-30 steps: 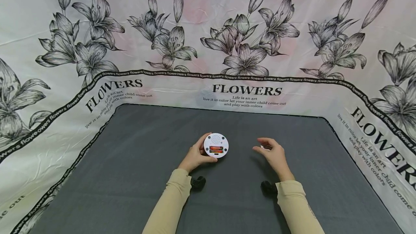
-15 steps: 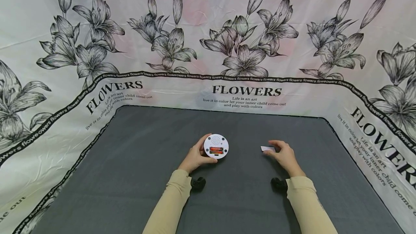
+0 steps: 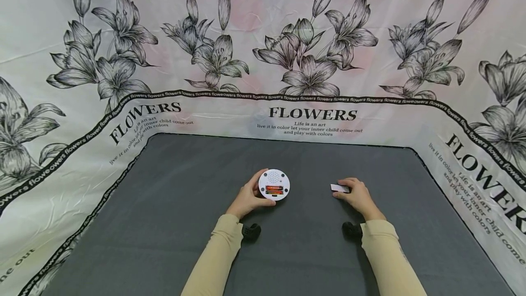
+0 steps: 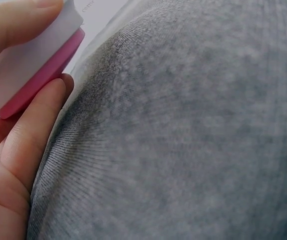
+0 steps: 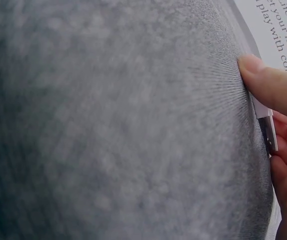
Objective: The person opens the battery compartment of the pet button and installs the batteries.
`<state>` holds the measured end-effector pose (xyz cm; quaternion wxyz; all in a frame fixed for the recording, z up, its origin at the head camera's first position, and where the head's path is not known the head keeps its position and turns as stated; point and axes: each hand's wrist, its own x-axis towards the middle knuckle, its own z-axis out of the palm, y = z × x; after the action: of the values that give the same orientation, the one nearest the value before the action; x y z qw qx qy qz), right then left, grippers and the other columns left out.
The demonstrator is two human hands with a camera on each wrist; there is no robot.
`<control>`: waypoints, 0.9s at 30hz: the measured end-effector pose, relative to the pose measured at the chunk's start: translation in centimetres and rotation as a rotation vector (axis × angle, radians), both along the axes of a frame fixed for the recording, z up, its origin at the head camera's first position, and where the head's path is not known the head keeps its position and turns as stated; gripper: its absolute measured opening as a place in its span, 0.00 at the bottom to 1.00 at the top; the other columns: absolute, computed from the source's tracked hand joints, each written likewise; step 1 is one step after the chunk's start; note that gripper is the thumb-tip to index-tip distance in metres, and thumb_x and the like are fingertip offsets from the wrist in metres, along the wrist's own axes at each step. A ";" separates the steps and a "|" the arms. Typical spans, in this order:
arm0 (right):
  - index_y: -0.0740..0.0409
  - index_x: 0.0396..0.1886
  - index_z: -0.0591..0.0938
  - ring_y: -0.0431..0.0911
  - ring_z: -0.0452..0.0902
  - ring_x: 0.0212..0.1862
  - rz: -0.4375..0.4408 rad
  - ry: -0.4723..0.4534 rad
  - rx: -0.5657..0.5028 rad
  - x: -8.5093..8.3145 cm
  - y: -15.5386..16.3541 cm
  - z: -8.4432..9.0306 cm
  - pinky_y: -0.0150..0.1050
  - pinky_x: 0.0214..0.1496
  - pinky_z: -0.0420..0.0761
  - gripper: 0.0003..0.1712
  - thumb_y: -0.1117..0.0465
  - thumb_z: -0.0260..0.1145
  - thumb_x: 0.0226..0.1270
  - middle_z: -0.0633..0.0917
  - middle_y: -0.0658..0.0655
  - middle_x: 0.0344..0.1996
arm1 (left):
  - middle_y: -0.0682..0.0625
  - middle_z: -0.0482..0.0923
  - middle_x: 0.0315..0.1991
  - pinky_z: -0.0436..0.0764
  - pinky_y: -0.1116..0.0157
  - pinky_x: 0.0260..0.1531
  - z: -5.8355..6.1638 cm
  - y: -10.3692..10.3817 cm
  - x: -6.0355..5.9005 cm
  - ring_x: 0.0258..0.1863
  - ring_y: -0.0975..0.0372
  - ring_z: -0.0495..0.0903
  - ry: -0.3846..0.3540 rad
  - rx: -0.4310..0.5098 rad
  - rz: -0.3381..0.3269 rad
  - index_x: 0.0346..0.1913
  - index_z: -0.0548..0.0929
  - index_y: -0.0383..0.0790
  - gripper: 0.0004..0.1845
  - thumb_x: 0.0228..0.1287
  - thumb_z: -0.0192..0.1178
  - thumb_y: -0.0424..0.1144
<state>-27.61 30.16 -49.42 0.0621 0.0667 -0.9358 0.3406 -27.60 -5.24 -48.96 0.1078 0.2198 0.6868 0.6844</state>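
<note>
A round white device (image 3: pixel 274 184) stands tilted on the grey mat (image 3: pixel 164 223), its back facing me with an open battery bay showing red-orange cells. My left hand (image 3: pixel 251 195) grips its left rim. In the left wrist view the device's edge (image 4: pixel 31 60) is white over pink, held between my fingers (image 4: pixel 28 135). To the right, my right hand (image 3: pixel 354 193) rests low on the mat and pinches a small flat white cover (image 3: pixel 339 188). The right wrist view shows that cover (image 5: pixel 267 127) edge-on between the thumb (image 5: pixel 271 85) and the other fingers.
A white cloth printed with black lilies and the word FLOWERS (image 3: pixel 312 114) rises around the mat on the left, back and right. Black wrist-worn cameras (image 3: pixel 250 231) (image 3: pixel 352 230) sit under both beige sleeves. Bare grey mat lies between the hands.
My right hand has moved right and down from the air onto the mat, with the small white cover at its fingertips. The left hand and the device have stayed put.
</note>
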 end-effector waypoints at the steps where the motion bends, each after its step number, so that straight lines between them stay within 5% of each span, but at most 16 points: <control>1: 0.73 0.50 0.78 0.66 0.64 0.54 0.001 0.007 0.007 0.0 0.0 0.0 0.59 0.52 0.62 0.27 0.60 0.72 0.54 0.72 0.72 0.51 | 0.45 0.74 0.54 0.75 0.60 0.46 0.0 0.0 0.0 0.47 0.56 0.78 0.000 -0.002 0.001 0.70 0.58 0.52 0.51 0.42 0.72 0.25; 10: 0.72 0.37 0.81 0.63 0.67 0.47 -0.019 0.023 0.003 0.1 -0.6 0.3 0.57 0.48 0.64 0.17 0.64 0.73 0.51 0.73 0.71 0.45 | 0.45 0.75 0.52 0.75 0.62 0.45 0.0 0.0 0.0 0.46 0.57 0.78 0.008 -0.017 0.012 0.70 0.58 0.51 0.51 0.42 0.73 0.25; 20: 0.70 0.39 0.80 0.59 0.69 0.43 -0.042 0.016 0.053 0.0 -1.2 0.6 0.53 0.44 0.67 0.18 0.63 0.72 0.52 0.75 0.69 0.42 | 0.44 0.76 0.52 0.76 0.62 0.44 0.1 -0.1 0.1 0.45 0.57 0.79 0.021 -0.017 0.010 0.70 0.58 0.51 0.51 0.42 0.73 0.25; 27: 0.67 0.38 0.82 0.53 0.70 0.37 -0.021 0.051 -0.007 -0.2 -3.5 0.8 0.45 0.38 0.69 0.17 0.60 0.74 0.51 0.77 0.64 0.38 | 0.45 0.75 0.53 0.76 0.62 0.44 0.1 -0.1 0.1 0.46 0.57 0.79 0.011 -0.011 0.008 0.70 0.58 0.51 0.51 0.42 0.73 0.25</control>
<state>-27.77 26.64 -48.62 0.0900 0.0653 -0.9334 0.3412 -27.53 -5.33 -48.89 0.1026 0.2203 0.6921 0.6796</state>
